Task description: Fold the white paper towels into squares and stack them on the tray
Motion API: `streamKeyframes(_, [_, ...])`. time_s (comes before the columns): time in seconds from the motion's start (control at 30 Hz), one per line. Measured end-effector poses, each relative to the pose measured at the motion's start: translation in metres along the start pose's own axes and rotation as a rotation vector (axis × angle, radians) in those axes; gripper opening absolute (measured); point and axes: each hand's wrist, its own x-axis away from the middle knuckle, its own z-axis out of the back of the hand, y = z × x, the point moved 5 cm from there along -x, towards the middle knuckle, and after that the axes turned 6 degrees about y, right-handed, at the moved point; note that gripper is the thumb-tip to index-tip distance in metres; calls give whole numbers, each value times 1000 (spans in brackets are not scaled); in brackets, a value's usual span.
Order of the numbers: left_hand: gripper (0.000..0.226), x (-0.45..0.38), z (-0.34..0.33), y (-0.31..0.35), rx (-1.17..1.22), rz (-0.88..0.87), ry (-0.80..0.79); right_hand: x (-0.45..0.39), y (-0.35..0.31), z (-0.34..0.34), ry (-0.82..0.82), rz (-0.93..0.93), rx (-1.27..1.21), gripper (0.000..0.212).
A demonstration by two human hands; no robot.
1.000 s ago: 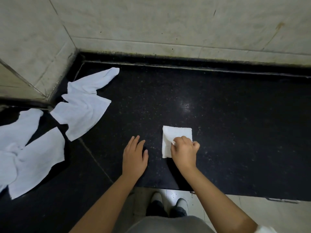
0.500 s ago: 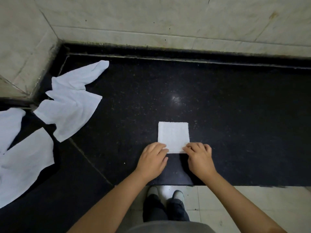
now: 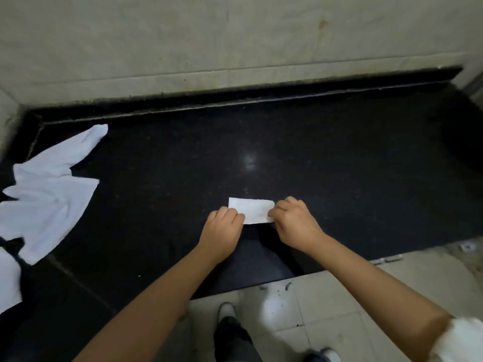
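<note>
Now, step: folding one paper towel (image 3: 251,210) smaller on the black counter (image 3: 326,178), likely the last crease before it is a square.
Left hand (image 3: 223,231): grip pinching the towel's left end.
Right hand (image 3: 294,222): grip pinching its right end.
Next: flatten, then carry to the tray, which is not in view.
Unfolded towels (image 3: 49,194): far left.
Writing: none readable.

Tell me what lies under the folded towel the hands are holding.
Under the folded towel shows only the black counter. The left hand and right hand grip its two ends; whatever lies directly beneath them is hidden.
</note>
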Motion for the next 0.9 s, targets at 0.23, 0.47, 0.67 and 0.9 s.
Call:
streamKeyframes(0.23, [14,-141,24,177,139,-317,107,123,164,104,48,-360,-150,23])
streamKeyframes(0.47, [44,-251,33,399,284,-413,-77,265,323,204,168,-691,-40,19])
streamKeyframes(0.67, [29,-352,23,531,344,-550,-181,338,449,293,254,-781,88,24])
streamKeyframes(0.9, [21,-486,15,661,442,-563,-113,367,615,364,212,-793,230,20])
